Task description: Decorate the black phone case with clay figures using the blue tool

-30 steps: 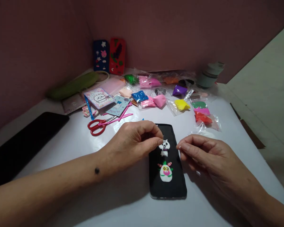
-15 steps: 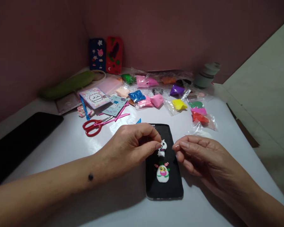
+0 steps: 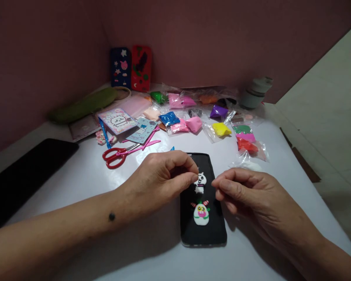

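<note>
Fingertips of the right hand [image 3: 248, 191] are drawn a little closer together than in the frame half a second earlier, and the white speck shown at them then is now hidden from view; the left hand [image 3: 163, 175] is held almost unchanged. Nearest, the black phone case [image 3: 203, 236] is laid flat and lengthwise on the white surface [image 3: 146, 255], between the hands, presumably so that its decorated face can be reached from either side. An egg-shaped figure [image 3: 201, 218] is left uncovered there, while the upper white figure [image 3: 199, 190] is partly hidden by the left fingers. Both hands are kept in narrow pinches, as seems suited to tiny parts, the right just off the case's edge; whether anything is gripped in either cannot be told. Farther off, red-handled scissors [image 3: 122, 151] are laid aside, crossed by a pink tool [image 3: 150, 144]. Beyond, yellow [image 3: 221, 129], red [image 3: 247, 145] and blue packets [image 3: 169, 118] are spread, probably to keep the colours within reach. Against the wall [image 3: 199, 43], a blue case [image 3: 120, 78] and a red case [image 3: 142, 74] are stood upright, perhaps for display.
</note>
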`<state>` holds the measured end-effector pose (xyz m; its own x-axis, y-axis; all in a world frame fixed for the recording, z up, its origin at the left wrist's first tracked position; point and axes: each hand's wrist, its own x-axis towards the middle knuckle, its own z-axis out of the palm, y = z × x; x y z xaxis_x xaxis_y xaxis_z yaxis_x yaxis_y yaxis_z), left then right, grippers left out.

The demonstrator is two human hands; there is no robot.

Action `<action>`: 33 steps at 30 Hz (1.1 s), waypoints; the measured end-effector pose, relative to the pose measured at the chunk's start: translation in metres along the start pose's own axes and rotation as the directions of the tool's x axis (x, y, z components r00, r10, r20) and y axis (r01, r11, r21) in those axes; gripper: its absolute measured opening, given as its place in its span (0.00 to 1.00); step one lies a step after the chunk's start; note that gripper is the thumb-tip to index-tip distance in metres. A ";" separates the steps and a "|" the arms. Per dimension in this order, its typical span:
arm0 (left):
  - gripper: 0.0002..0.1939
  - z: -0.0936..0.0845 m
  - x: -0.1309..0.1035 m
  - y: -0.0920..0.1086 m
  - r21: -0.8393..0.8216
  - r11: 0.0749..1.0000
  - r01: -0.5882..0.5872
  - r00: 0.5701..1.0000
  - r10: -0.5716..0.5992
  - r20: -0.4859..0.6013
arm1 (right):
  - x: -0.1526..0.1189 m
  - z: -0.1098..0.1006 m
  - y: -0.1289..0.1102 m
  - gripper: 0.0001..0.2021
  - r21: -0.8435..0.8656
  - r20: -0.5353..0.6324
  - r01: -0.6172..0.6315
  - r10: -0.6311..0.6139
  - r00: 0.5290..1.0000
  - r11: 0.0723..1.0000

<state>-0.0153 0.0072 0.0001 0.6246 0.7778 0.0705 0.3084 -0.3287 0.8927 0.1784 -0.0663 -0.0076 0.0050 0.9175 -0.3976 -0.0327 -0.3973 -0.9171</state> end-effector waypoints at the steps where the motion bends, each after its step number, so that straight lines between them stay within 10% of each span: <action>1: 0.05 0.000 0.000 0.000 0.000 1.000 0.004 1.000 -0.004 0.004 | 0.000 0.000 0.000 0.11 0.008 -0.002 -0.005 0.005 1.000 1.000; 15: 0.05 0.000 0.002 -0.003 -0.005 1.000 0.030 0.999 -0.030 -0.019 | 0.002 -0.001 -0.001 0.10 0.242 0.092 -0.046 0.024 0.995 0.969; 33: 0.05 -0.002 0.004 -0.003 -0.043 0.996 0.080 0.997 -0.081 -0.013 | 0.002 -0.001 -0.003 0.11 0.119 -0.090 -0.037 0.048 0.995 0.992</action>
<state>-0.0149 0.0124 -0.0013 0.5885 0.8085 0.0038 0.3268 -0.2421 0.9136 0.1793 -0.0632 -0.0057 0.0935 0.8919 -0.4424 -0.1519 -0.4264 -0.8917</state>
